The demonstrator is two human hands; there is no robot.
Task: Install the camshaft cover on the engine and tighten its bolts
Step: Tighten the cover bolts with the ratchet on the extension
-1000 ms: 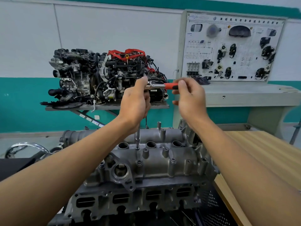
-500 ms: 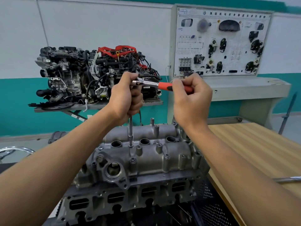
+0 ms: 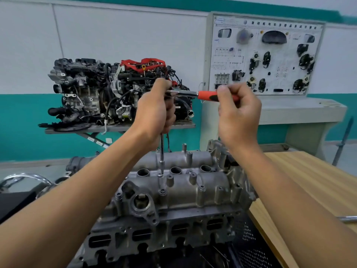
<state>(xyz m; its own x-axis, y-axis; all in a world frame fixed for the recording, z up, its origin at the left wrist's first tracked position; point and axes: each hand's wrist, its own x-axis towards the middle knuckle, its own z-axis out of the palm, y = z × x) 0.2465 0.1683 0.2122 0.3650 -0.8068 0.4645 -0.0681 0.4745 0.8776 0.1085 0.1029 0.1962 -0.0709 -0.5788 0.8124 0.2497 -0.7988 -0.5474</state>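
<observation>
The grey aluminium camshaft cover (image 3: 212, 186) sits on top of the engine (image 3: 164, 233) in front of me. A ratchet wrench with a red handle (image 3: 207, 95) carries a long steel extension (image 3: 162, 155) that stands upright on a bolt (image 3: 160, 175) near the cover's middle left. My left hand (image 3: 154, 113) is closed around the ratchet head and the top of the extension. My right hand (image 3: 238, 115) grips the red handle, which points right. Other bolts (image 3: 162, 192) sit along the cover.
A wooden workbench (image 3: 309, 182) lies to the right, with a steel bar (image 3: 347, 218) at its near edge. Behind stand a display engine on a stand (image 3: 116, 93) and a training board (image 3: 266, 57) on a grey console. Chrome tubing (image 3: 23, 177) shows at the left.
My right hand has shifted slightly along the red handle while the extension stays on the same bolt. My head has moved, so the scene shifts in view.
</observation>
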